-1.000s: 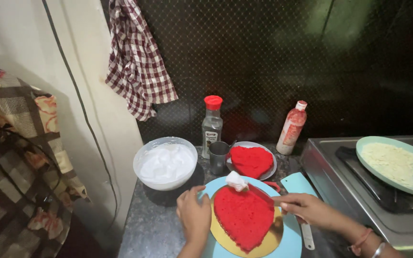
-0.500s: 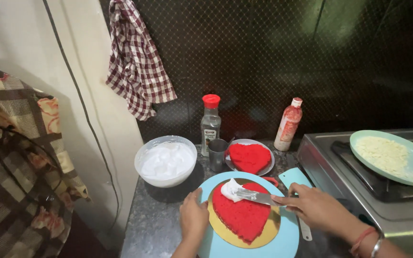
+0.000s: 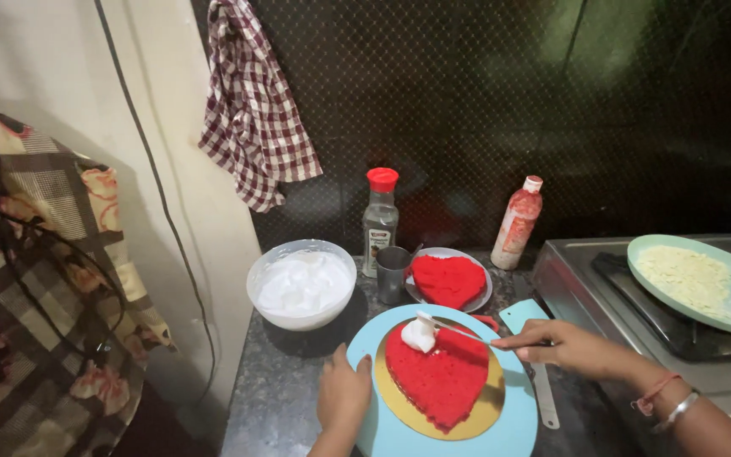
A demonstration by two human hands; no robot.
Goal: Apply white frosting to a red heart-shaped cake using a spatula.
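A red heart-shaped cake layer (image 3: 438, 379) lies on a gold board on a light blue turntable (image 3: 513, 425). My right hand (image 3: 564, 349) grips a palette knife (image 3: 458, 331) whose tip presses a dollop of white cream (image 3: 420, 334) onto the cake's upper left lobe. My left hand (image 3: 343, 394) rests on the turntable's left rim, fingers curled over the edge. Behind it, a second red heart layer (image 3: 447, 279) sits on a small plate. A white bowl of whipped cream (image 3: 302, 283) stands to the left.
A clear bottle with a red cap (image 3: 380, 222), a metal cup (image 3: 393, 273) and a red squeeze bottle (image 3: 519, 222) stand at the back. A stove at right carries a green plate (image 3: 700, 282) of pale crumbs. A teal scraper (image 3: 524, 316) lies beside the turntable. A checked cloth (image 3: 251, 110) hangs above.
The cream dollop on the knife has come down from above the cake's top centre onto its upper left lobe. My left hand has stayed on the turntable rim.
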